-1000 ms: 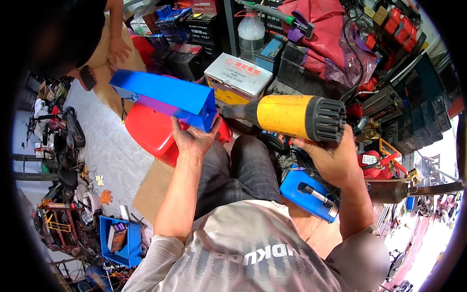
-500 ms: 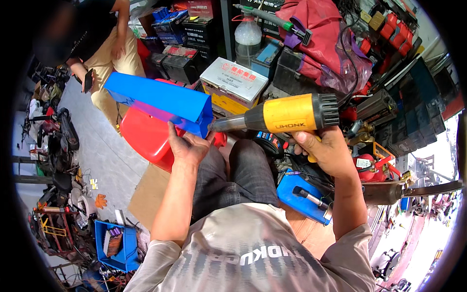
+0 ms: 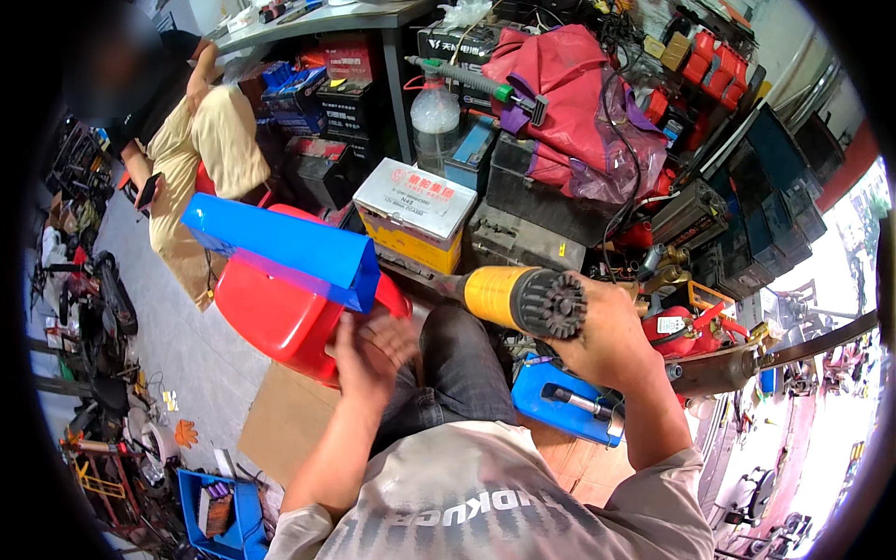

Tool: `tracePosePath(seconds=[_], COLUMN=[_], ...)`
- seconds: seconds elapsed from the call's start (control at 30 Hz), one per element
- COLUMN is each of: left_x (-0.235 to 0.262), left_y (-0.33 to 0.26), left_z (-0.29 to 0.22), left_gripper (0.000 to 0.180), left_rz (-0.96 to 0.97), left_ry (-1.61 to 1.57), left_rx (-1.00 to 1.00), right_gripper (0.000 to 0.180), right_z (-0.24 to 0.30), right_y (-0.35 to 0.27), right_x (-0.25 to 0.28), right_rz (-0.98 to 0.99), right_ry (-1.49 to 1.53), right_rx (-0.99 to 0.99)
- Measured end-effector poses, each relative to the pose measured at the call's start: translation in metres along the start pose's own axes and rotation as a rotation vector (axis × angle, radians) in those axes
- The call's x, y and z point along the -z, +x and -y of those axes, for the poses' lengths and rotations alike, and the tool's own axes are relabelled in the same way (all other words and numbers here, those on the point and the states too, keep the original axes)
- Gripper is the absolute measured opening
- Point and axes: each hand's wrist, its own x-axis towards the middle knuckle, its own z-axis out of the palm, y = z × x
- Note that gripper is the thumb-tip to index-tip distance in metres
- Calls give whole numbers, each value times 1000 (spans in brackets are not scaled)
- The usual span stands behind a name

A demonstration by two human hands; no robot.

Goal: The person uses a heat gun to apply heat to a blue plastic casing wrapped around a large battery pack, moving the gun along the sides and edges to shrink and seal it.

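A yellow and black heat gun (image 3: pixel 504 297) is in my right hand (image 3: pixel 607 336), its ribbed rear end turned up toward me and its nozzle pointing left and away. My fingers wrap round its grip, mostly hidden behind the gun. A long blue plastic sleeve (image 3: pixel 280 245), slightly see-through, lies across a red plastic stool (image 3: pixel 257 313), its near end gaping. Just below that end is my left hand (image 3: pixel 378 350), palm up, fingers stretched and a little blurred. It appears to hold nothing.
Ahead stands a white and yellow battery box (image 3: pixel 415 210). A blue tray (image 3: pixel 569 401) with a metal-ended tool lies right of my knees. Far left, a seated person (image 3: pixel 177 177) holds a phone. Cardboard (image 3: pixel 289 415) covers floor beside the stool.
My left hand has come off the blue sleeve, which now rests on the stool. The heat gun has swung lower and left, its rear turning toward me.
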Motion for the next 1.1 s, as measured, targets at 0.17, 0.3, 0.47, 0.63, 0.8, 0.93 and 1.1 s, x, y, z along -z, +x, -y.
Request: tracePosePath(seconds=[0.17, 0.3, 0.47, 0.63, 0.8, 0.93, 1.1], left_x=[-64, -164, -198, -208, -209, -205, -201], left_y=[-48, -85, -90, -88, -88, -87, -87], left_z=[0, -53, -60, -67, -74, -77, -79], left_gripper=[15, 43, 50, 45, 44, 45, 46], left_rz=[225, 607, 777, 860, 893, 892, 871], left_ry=[781, 1244, 1421, 1470, 1475, 1479, 1452], left_rx=[-791, -1422, -1428, -1364, -1307, -1276, -1263], right_gripper=[30, 30, 29, 30, 29, 29, 30], right_z=[13, 19, 20, 20, 21, 26, 32], right_y=[-4, -7, -5, -3, 1, 5, 9], right_x=[8, 19, 20, 22, 20, 18, 18], right_rz=[40, 106, 118, 140, 163, 173, 176], right_ry=[-48, -134, -145, -165, -159, -154, -169], right_rx=[1, -30, 3, 6, 11, 16, 9])
